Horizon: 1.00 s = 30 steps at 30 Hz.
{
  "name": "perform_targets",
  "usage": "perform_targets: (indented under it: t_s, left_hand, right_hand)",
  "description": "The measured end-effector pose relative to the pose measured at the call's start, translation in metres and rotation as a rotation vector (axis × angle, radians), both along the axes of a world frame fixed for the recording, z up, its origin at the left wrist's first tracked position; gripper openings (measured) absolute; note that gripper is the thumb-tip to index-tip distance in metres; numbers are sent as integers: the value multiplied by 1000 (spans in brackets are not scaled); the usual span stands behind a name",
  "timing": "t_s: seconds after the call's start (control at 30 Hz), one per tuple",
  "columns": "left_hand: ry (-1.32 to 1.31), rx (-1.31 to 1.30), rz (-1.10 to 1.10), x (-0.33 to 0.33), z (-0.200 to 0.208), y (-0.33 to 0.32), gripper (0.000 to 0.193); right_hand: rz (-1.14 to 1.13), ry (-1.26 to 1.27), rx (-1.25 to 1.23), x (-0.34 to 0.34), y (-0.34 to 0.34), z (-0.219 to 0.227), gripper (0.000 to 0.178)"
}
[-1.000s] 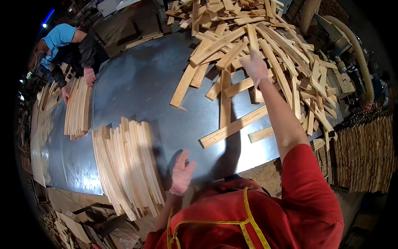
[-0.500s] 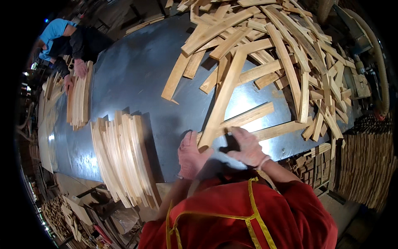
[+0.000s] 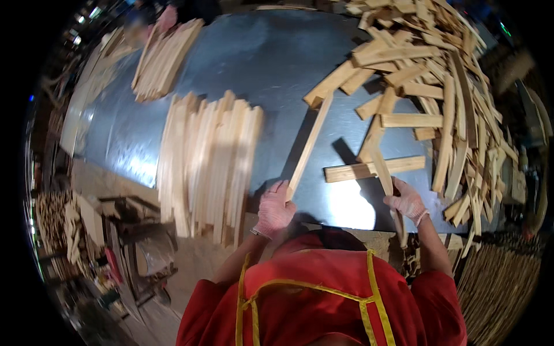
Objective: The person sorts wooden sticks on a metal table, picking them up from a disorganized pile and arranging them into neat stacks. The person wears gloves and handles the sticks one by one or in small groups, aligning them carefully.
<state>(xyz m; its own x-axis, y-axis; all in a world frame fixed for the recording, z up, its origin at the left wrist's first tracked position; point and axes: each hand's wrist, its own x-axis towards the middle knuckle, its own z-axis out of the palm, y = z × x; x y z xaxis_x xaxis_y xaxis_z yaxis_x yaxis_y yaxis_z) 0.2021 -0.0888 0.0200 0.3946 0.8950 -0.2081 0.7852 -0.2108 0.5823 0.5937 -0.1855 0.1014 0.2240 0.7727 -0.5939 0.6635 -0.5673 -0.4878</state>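
Observation:
In a pale pink work glove, my left hand [image 3: 275, 210] grips the near end of a long wooden slat [image 3: 311, 147]. That slat is turned on its narrow edge and slants away over the dark metal table [image 3: 271, 75]. My right hand [image 3: 408, 202], gloved the same way, is closed round a curved wooden slat [image 3: 381, 167], whose near end hangs past the table's front edge. Beneath the curved slat lies a flat wooden piece [image 3: 407, 164]. Just left of my left hand stands a row of slats on edge [image 3: 210, 155], packed side by side.
A heap of loose slats [image 3: 456, 98] covers the table's right side. At the far left lies another bundle of slats [image 3: 167, 60], with a co-worker's gloved hand [image 3: 167, 18] at it. Stacked wood [image 3: 502, 282] stands below at the right, and a metal-framed stand [image 3: 138, 254] at the lower left.
My view has swung left. The slat in my left hand has tipped onto its edge and moved toward the row. My right hand, spread before, has closed on a curved slat and moved right.

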Motion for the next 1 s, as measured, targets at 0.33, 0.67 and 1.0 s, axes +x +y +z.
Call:
perform_targets:
  t_s: [0.33, 0.67, 1.0]
  left_hand:
    - [190, 366, 179, -132, -3, -18, 77]
    - [43, 413, 98, -109, 4, -32, 70]
    - [83, 423, -318, 33, -1, -29, 86]
  right_hand:
    - [-352, 675, 179, -217, 139, -79, 55]
    - [416, 329, 148, -221, 153, -58, 66]
    - [643, -519, 389, -66, 52, -47, 51]
